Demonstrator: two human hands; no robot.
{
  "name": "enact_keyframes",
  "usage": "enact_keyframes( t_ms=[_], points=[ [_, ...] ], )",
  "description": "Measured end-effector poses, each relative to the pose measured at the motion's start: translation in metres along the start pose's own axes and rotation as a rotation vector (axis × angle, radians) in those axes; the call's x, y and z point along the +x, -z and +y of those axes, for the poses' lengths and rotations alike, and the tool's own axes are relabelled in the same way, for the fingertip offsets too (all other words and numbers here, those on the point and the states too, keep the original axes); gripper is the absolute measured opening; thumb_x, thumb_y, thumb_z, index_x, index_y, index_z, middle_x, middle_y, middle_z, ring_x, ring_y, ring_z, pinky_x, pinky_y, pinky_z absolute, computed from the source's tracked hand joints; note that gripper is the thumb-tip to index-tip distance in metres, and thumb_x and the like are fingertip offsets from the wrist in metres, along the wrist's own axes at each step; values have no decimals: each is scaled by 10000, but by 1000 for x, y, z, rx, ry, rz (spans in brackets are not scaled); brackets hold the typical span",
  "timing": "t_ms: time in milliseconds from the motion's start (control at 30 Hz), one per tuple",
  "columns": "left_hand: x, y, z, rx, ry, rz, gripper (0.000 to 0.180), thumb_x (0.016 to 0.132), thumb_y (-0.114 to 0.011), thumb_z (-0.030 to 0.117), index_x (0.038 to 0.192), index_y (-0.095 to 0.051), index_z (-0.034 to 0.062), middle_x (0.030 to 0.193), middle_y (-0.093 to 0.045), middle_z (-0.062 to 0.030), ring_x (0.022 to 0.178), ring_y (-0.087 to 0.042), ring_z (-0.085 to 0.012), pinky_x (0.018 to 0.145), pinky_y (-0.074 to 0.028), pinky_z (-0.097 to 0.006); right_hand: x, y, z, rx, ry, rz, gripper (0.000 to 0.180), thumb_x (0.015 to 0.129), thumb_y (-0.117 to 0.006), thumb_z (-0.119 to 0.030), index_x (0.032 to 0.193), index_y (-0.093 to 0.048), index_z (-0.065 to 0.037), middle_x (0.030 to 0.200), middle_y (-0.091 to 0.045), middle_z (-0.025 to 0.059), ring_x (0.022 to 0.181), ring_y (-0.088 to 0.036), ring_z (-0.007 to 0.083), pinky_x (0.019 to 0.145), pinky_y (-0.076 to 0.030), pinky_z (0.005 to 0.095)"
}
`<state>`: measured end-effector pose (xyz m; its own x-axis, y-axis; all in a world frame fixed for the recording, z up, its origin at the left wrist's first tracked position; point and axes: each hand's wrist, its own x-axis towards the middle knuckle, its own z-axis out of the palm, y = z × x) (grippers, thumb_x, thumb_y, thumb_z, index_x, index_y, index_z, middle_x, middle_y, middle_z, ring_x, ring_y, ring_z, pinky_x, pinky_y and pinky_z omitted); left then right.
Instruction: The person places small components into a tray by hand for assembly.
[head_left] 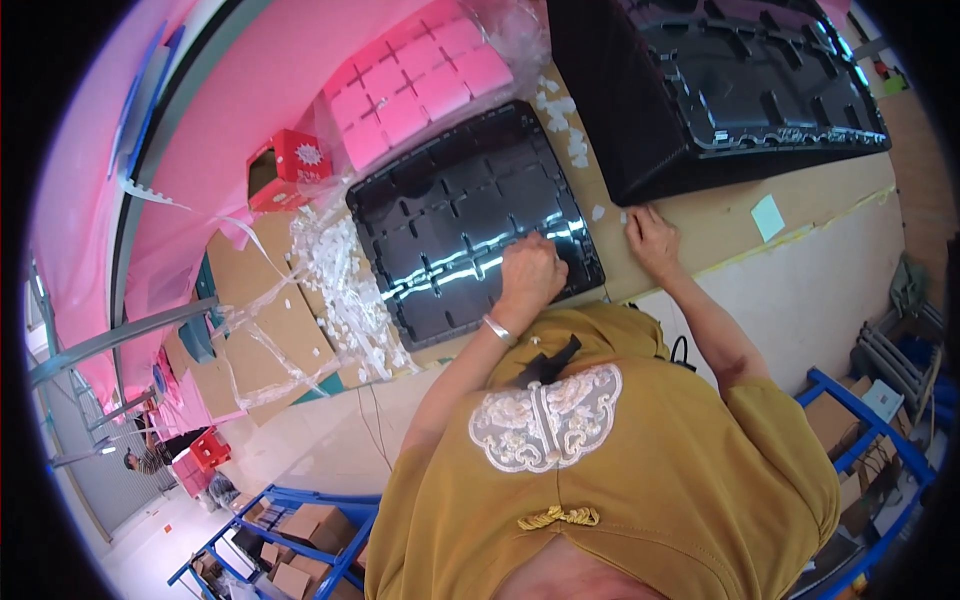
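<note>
A black plastic blister tray (450,215) with moulded compartments lies flat in front of me. My left hand (533,272) is over its right near part, fingers curled closed against the surface; whatever they may pinch is hidden. To the right, my right hand (652,242) rests on the brown cardboard table cover (715,225), fingers bent together beside the near corner of a tall stack of black trays (640,120). A tiny pale bit shows by those fingertips, too small to name.
Pink compartmented trays (420,80) in clear plastic lie beyond the black tray. A red open carton (290,170) and a heap of white scraps (345,265) are on the left. A pale green paper slip (767,218) lies at right. Blue racks (290,500) hold boxes behind.
</note>
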<state>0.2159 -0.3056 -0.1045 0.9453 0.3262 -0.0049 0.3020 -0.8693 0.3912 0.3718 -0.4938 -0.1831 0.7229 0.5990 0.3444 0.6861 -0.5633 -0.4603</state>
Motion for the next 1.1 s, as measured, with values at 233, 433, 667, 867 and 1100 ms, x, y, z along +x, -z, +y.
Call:
enact_keyframes(
  t_ms=[233, 433, 667, 867, 1100],
  points=[
    [-8, 10, -7, -75, -38, 94, 130, 709, -636, 144, 719, -655, 16, 782, -600, -146, 716, -621, -316, 664, -496, -422, 8, -1, -2, 3, 13, 29, 39, 842, -613, -150, 866, -612, -120, 815, -632, 68, 649, -635, 303, 565, -512, 401],
    [-6, 10, 10, 6, -18, -33, 289, 767, -705, 288, 726, -651, 7, 780, -603, -157, 712, -626, -322, 656, -496, -413, 2, -1, -1, -9, 5, 42, 35, 839, -613, -151, 863, -613, -125, 810, -631, 56, 648, -638, 292, 570, -516, 390],
    [-2, -6, 12, 151, -24, -41, 187, 752, -643, 177, 742, -638, -10, 793, -615, -175, 724, -641, -325, 667, -509, -422, 0, -1, -2, -15, 7, 42, 38, 832, -615, -147, 865, -614, -128, 821, -628, 41, 645, -640, 277, 565, -520, 378],
    [-8, 1, 4, 128, -89, 18, 119, 725, -602, 122, 734, -617, 3, 811, -604, -170, 745, -621, -328, 661, -489, -432, 4, 0, -2, -13, 6, 46, 44, 827, -617, -142, 869, -617, -128, 825, -632, 36, 643, -641, 274, 562, -523, 372],
    [-43, 84, -52, 103, 196, 369, 21, 747, -613, 49, 766, -612, 57, 785, -587, -119, 711, -590, -313, 671, -494, -421, 6, 1, 0, 0, 9, 31, 54, 828, -619, -136, 879, -624, -123, 826, -639, 37, 644, -643, 269, 563, -521, 368]
  ],
)
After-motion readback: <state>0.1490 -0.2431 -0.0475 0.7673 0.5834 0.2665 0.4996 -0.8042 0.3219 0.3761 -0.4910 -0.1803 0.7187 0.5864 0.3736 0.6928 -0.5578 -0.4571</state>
